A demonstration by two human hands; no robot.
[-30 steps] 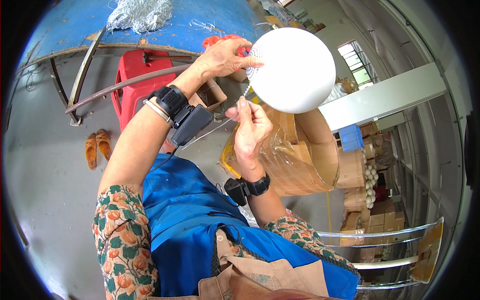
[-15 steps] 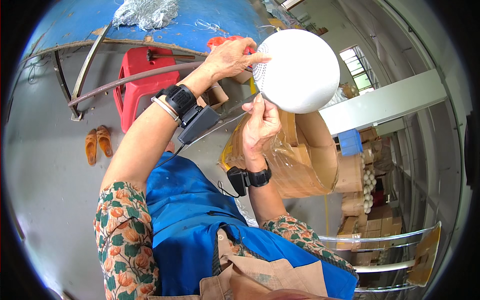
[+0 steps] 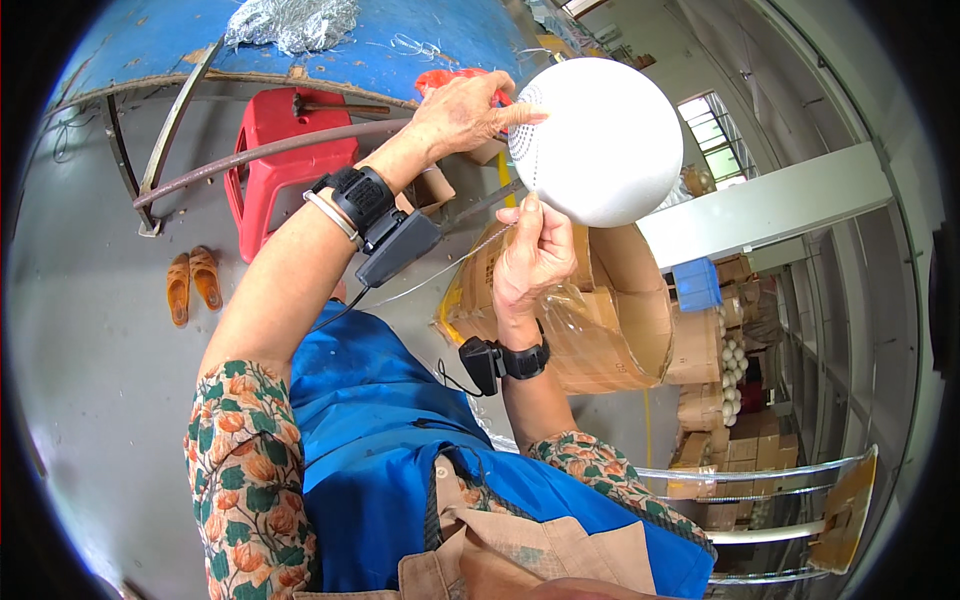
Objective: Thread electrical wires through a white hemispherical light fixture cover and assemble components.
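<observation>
A large smooth white ball (image 3: 610, 145) is raised in front of me at the upper right. Rows of small grey dots or beads cover its left side. My left hand (image 3: 465, 118) is at that left side, with one digit laid along the dotted patch and the other fingers curled and partly hidden. Below the ball, my right hand (image 3: 535, 255) pinches a thin silvery strand (image 3: 460, 257) close to the ball's lower left surface. The strand trails down and left under my left wrist. What supports the ball is hidden.
A blue-topped table (image 3: 420, 25) bears a heap of silvery strands (image 3: 290, 22). Below it stand a red stool (image 3: 285, 165) with a hammer (image 3: 340, 107) and a curved metal bar (image 3: 270, 148). A large open carton (image 3: 610, 330) sits under the ball; orange slippers (image 3: 192, 285) lie left.
My right hand has shifted slightly right and down along the ball with the strand. The ball has moved a little to the right. My left hand stays at its left side.
</observation>
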